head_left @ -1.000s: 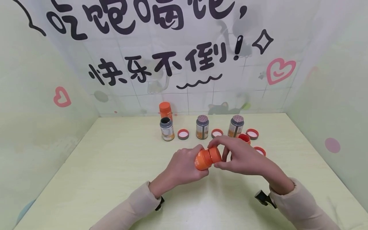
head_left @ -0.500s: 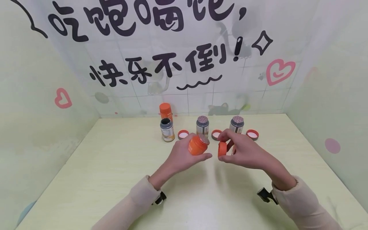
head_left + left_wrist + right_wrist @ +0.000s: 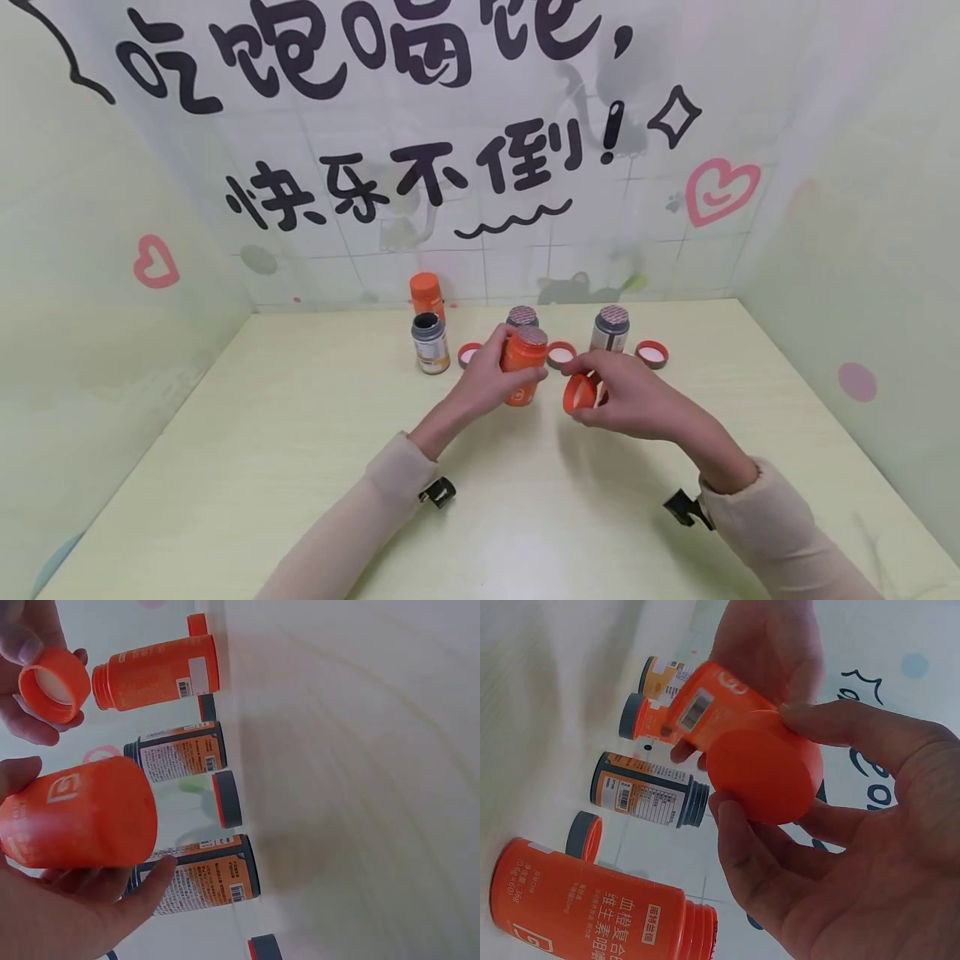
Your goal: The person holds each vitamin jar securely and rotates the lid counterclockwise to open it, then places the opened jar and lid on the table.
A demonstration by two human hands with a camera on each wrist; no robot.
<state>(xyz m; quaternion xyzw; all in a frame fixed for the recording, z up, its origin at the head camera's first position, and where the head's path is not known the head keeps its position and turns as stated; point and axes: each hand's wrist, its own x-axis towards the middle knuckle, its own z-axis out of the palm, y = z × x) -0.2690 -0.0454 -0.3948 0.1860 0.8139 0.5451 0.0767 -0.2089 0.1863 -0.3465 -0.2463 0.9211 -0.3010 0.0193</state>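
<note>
My left hand grips an orange bottle with a silvery foil seal over its mouth. The bottle is nearly upright, and the left wrist view shows its base off the table. To its right, my right hand pinches an orange screw cap between thumb and fingers, apart from the bottle. The cap's hollow side faces the head camera. A second, uncapped orange bottle stands near the right hand, mostly hidden behind it in the head view. Behind the left hand, a grey sealed bottle is partly covered.
Farther left stand an open grey bottle and a capped orange bottle. Another foil-sealed grey bottle is at the back right. Red-rimmed caps lie inside-up on the table: a left one, a middle one and a right one.
The cap has come off the orange bottle and the hands have parted. My left hand has moved farther back and turned the bottle upright. The cap has tilted to show its inside.
</note>
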